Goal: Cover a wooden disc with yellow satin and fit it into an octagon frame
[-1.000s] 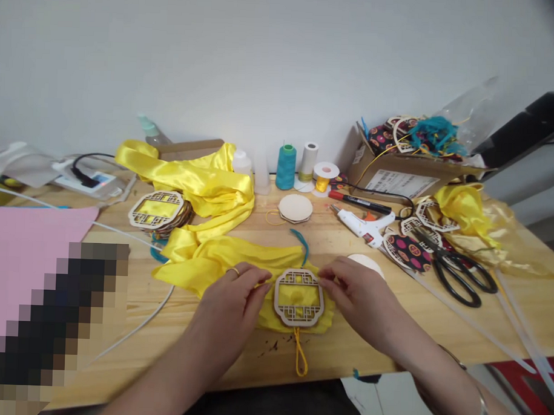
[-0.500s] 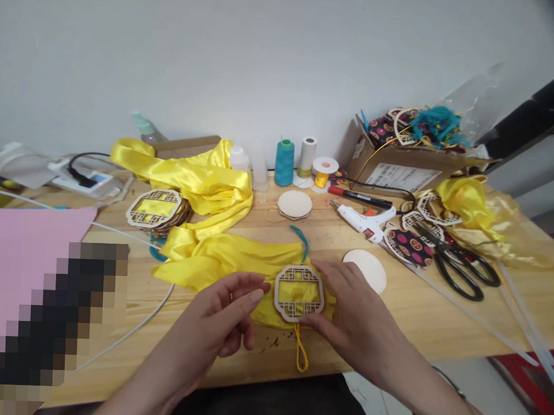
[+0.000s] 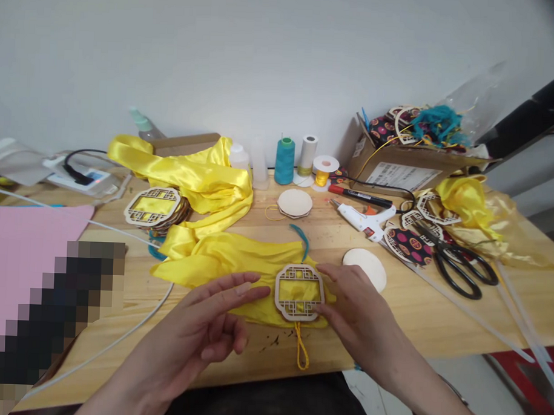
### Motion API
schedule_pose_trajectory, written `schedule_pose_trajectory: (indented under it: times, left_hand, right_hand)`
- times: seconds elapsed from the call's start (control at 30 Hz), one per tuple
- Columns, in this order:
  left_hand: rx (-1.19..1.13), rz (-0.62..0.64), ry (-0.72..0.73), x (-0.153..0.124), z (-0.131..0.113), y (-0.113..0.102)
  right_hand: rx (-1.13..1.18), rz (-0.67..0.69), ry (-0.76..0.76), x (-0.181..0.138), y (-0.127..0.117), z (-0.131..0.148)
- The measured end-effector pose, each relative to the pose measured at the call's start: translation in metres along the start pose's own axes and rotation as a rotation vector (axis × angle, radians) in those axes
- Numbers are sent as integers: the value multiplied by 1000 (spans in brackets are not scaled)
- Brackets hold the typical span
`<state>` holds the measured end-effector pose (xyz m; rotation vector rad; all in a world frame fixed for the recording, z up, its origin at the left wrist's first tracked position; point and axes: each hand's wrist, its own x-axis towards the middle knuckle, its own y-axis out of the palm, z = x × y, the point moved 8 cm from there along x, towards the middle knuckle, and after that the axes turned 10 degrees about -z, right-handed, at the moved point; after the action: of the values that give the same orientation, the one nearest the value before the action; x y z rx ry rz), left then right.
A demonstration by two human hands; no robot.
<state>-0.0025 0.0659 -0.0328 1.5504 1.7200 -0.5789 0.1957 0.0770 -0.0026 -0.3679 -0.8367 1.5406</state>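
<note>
Wooden table (image 3: 427, 322) bears slippery-looking yellow cloth (image 3: 230, 254). Left hand (image 3: 209, 317) is spread, empty; right hand (image 3: 359, 316) borders the lattice frame (image 3: 278, 291), its grip unclear. Lying on cloth, that frame seems light, brittle; take its rim.

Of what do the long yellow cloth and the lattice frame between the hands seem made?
Long yellow cloth: likely satin, glossy, as its folds catch bright highlights; fibre unclear. Lattice frame: probably thin wood, matte, by its pale tan fretwork.
</note>
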Motion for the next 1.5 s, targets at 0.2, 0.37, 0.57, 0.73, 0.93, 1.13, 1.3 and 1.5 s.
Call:
schedule_pose_trajectory:
  times: [0.2,0.37,0.57,0.73,0.93,1.13,1.3,1.5]
  left_hand:
    - [-16,24,-13,0,2,1]
    - [-13,27,-10,-1,3,3]
    - [-2,27,-27,-2,3,3]
    - [-10,51,-26,0,2,3]
    - [-23,73,-41,0,3,6]
    - [-21,63,-41,-1,4,5]
    - [-70,110,-66,1,6,5]
    - [-139,126,-68,2,6,6]
  right_hand:
    - [-20,84,-21,2,4,2]
    - [-82,92,-68,1,9,3]
    - [-114,112,-82,1,14,2]
    - [-114,95,-92,1,15,-1]
    - [-116,91,-103,0,16,-2]
    - [-103,89,-106,1,16,-2]
    - [-109,101,-99,2,17,-3]
    - [-100,94,-95,1,18,-4]
